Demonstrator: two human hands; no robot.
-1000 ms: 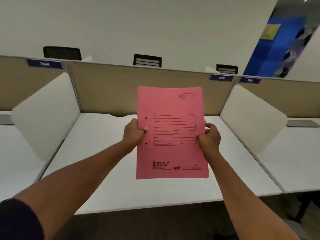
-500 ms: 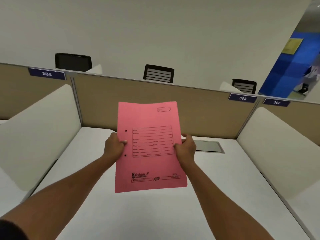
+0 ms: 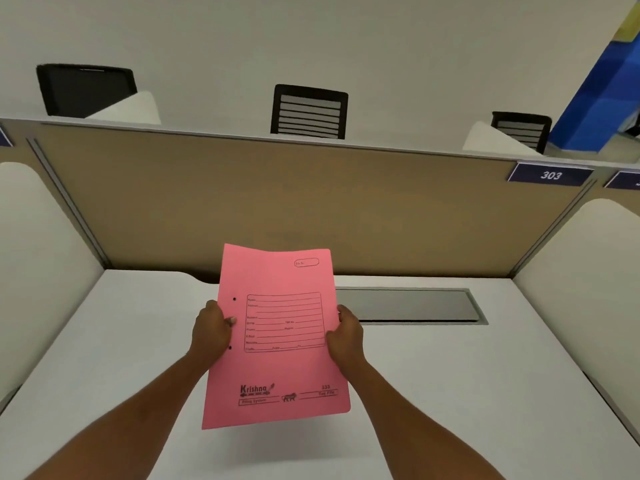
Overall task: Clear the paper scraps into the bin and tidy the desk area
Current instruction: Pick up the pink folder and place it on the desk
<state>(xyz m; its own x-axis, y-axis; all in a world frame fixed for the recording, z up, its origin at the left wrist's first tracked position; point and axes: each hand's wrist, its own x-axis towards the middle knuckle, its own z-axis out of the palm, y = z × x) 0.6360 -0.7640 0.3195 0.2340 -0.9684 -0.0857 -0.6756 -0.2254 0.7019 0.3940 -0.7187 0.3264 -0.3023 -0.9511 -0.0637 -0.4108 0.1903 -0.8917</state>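
A pink file folder (image 3: 277,368) with a printed form and two punch holes hangs above the white desk (image 3: 450,393), its front facing me. My left hand (image 3: 212,329) grips its left edge and my right hand (image 3: 345,336) grips its right edge, thumbs on the front. No paper scraps or bin appear in view.
A grey cable hatch (image 3: 412,304) is set into the desk behind the folder. A tan partition (image 3: 311,202) labelled 303 closes the back, with white side dividers (image 3: 588,271) left and right. Black chair backs (image 3: 309,110) stand beyond the partition.
Both hands have carried the folder lower and closer to the desk, and my view has moved in over cubicle 303. The grey cable hatch has come into sight.
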